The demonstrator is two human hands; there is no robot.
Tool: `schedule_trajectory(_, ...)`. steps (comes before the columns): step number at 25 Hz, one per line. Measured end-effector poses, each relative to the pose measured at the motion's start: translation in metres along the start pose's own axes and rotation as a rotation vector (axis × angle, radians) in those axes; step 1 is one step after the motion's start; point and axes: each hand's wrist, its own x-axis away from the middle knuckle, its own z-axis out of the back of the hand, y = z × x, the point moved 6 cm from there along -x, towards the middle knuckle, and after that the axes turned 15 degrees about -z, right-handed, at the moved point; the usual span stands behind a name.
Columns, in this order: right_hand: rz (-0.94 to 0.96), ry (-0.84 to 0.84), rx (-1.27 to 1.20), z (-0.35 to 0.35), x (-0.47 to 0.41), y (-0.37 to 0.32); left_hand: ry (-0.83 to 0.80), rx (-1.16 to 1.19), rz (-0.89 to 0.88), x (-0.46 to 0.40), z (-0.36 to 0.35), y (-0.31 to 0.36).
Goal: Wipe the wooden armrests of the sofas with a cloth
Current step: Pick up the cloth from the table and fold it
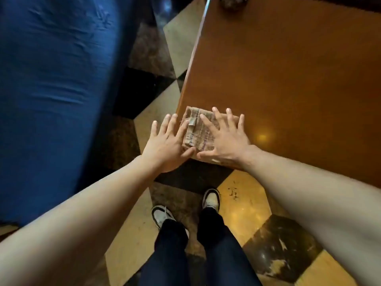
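Observation:
A folded, checked beige cloth (196, 129) lies on the near left corner of a brown wooden table (288, 79). My left hand (167, 145) is spread flat at the cloth's left edge, its fingers straight and its thumb under the near edge. My right hand (224, 139) lies flat with fingers splayed over the cloth's right side. Neither hand curls round the cloth. A blue sofa (51, 89) fills the left of the view; no wooden armrest of it shows.
The floor has tan and dark marble tiles (243, 203). My two feet in pale shoes (210, 200) stand just before the table's corner. A narrow strip of floor separates the sofa from the table. A dark object (233, 2) sits at the table's far edge.

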Motion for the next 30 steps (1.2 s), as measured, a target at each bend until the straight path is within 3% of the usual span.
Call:
schedule_trajectory(5, 0.054, 0.087, 0.055, -0.040, -0.049, -0.017, 0.157, -0.060, -0.126, -0.035, -0.067, -0.013)
schedule_trajectory(10, 0.051, 0.117, 0.064, -0.060, -0.049, 0.019, 0.062, -0.093, -0.209, -0.068, -0.095, -0.018)
schedule_trajectory(14, 0.018, 0.198, 0.044, -0.062, -0.029, 0.015, 0.060, -0.036, -0.209, -0.053, -0.095, 0.009)
schedule_trajectory(16, -0.026, 0.202, -0.012, -0.061, -0.017, 0.012, 0.162, 0.113, -0.207, -0.048, -0.085, 0.021)
schedule_trajectory(21, -0.103, -0.045, -0.210, -0.063, 0.004, -0.005, 0.253, 0.499, 0.093, -0.027, -0.082, 0.030)
schedule_trajectory(26, 0.067, -0.215, -0.227, -0.018, 0.057, -0.047, 0.218, 0.613, 0.256, 0.049, -0.052, 0.024)
schedule_trajectory(30, 0.241, -0.225, -0.116, 0.018, 0.122, -0.109, 0.231, 0.504, 0.352, 0.145, -0.011, 0.021)
